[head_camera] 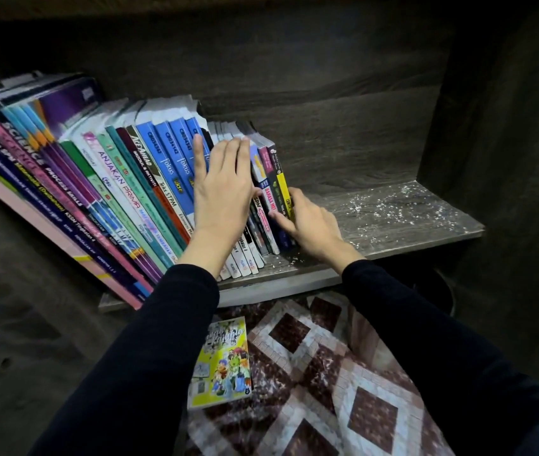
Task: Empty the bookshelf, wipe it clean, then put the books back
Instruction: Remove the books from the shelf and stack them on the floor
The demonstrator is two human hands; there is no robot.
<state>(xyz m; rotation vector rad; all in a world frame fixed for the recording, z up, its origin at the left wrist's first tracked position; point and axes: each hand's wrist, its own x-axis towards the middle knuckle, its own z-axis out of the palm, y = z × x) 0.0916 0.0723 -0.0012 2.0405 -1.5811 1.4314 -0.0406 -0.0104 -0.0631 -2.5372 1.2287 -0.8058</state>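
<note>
Books [149, 179] lean, spines partly hidden by flat, spread left hand [225, 189]; right hand [310, 222] grips the end volumes [273, 192].

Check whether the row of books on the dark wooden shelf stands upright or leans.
Leaning. The row of books tilts left, tops further left than the bottoms, on the dark wooden shelf.

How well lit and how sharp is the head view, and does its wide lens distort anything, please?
Head view: dim overall, with the shelf walls nearly black; the hands and book spines are brightest and legible; the far-left books smear; the shelf board bows and tilts.
</note>
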